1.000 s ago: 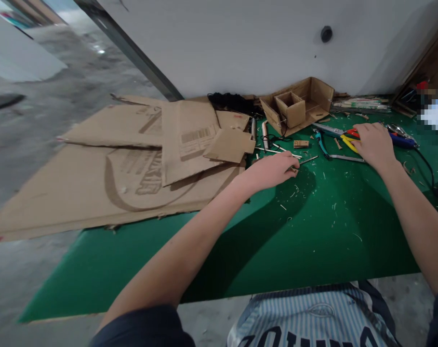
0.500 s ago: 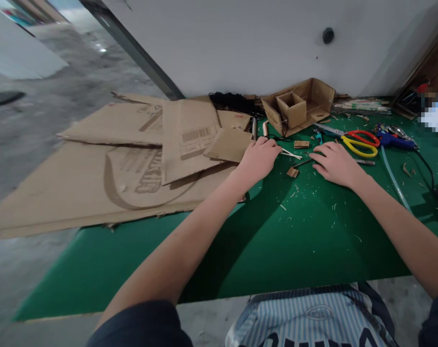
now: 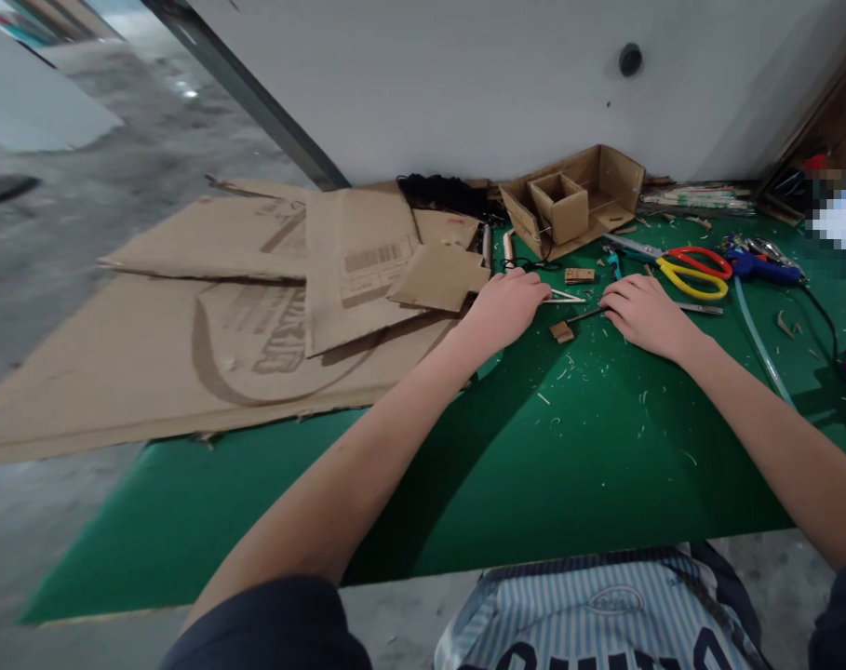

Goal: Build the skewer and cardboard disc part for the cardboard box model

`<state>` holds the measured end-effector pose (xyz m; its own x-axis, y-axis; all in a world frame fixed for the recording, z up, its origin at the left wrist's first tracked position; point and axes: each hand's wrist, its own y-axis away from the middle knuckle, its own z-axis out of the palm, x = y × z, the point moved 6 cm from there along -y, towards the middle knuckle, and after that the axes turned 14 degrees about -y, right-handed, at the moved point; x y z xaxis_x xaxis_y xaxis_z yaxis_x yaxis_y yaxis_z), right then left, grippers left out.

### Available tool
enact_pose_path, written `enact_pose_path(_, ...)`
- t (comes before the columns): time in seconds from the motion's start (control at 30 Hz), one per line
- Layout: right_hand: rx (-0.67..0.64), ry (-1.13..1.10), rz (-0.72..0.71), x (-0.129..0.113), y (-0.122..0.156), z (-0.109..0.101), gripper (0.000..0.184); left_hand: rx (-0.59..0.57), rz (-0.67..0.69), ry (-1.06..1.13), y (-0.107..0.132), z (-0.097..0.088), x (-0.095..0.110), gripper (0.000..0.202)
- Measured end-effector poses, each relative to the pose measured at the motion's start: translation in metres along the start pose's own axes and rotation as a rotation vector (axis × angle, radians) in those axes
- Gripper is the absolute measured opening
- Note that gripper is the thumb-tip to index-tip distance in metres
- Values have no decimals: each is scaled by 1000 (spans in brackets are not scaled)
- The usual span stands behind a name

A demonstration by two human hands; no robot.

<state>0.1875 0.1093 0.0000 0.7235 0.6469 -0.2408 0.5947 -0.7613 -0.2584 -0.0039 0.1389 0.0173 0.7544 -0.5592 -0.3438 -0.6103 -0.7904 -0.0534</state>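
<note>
I see the left hand (image 3: 506, 309) palm down on the green desk (image 3: 534, 484). Its fingers are curled at the thin white sticks (image 3: 566, 298), and I cannot tell if it grips them. The right hand (image 3: 642, 312) lies flat with fingers loosely spread, the fingertips on the end of a thin metal rod (image 3: 582, 317). A small cardboard piece (image 3: 561, 331) lies between the hands. The scissors (image 3: 694, 270) are just behind the right hand, and the cardboard sheets (image 3: 255, 307) lie beside the left hand.

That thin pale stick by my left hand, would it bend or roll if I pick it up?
Likely light and stiff: the stick looks thin and straight. Slim enough that it could snap if bent hard. Lying loose on the smooth mat, it may slide or roll when nudged.
</note>
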Motion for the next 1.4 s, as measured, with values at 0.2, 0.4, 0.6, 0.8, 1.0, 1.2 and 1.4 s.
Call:
enact_pose_path(0.2, -18, 21, 27, -3, -2, 0, 30, 146, -131, 192, 1, -20, -9, 31)
enact_pose_path(0.4, 13, 5, 10, -2, 0, 1, 32, 399, -263, 571, 3, -40, -31, 13)
enact_pose_path(0.6, -1, 27, 18, 0, 0, 3, 32, 486, -323, 720, 6, -47, -53, 15)
enact_pose_path(0.8, -4, 45, 28, -1, -1, 2, 31, 521, -332, 711, 8, -48, -60, 19)
enact_pose_path(1.0, -5, 80, 12, -3, -2, 1, 29, 315, 16, 254, 4, -43, -10, 29)
enact_pose_path(1.2, -1, 31, 14, -2, -2, 2, 29, 129, 63, 42, 0, -25, 2, 35)
enact_pose_path(1.4, -7, 40, -1, -5, -2, 2, 32, 41, -55, 139, 10, -40, -45, 38)
